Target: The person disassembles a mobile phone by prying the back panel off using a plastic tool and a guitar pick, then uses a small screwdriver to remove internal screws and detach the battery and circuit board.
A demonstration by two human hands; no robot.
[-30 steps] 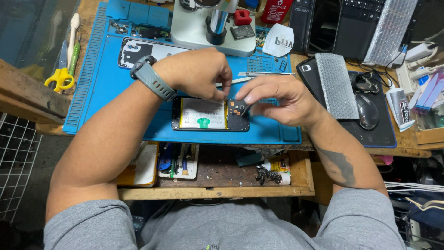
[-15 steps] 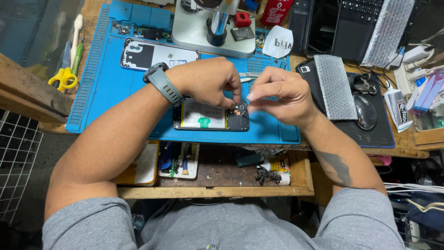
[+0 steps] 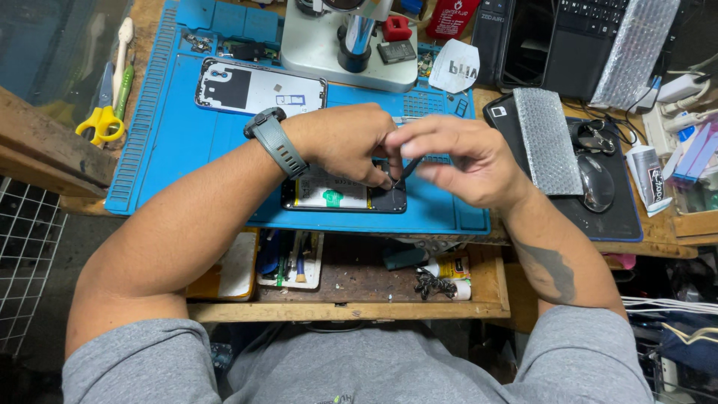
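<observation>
An opened phone lies face down on the blue work mat, its battery and green label showing. My left hand, with a grey watch on the wrist, rests over the phone, its fingertips pinched at the phone's right end. My right hand meets it there and grips thin dark tweezers whose tips point down at the same spot. What the fingertips pinch is too small to see. The phone's removed back cover lies on the mat behind my left wrist.
A microscope base stands at the mat's far edge. Yellow scissors and a toothbrush lie to the left. To the right are bubble wrap, a mouse and a laptop. An open drawer of tools sits below the mat.
Both hands have drawn closer together and moved slightly toward the phone's right end. My right hand has turned so the tweezers point down between the fingertips.
</observation>
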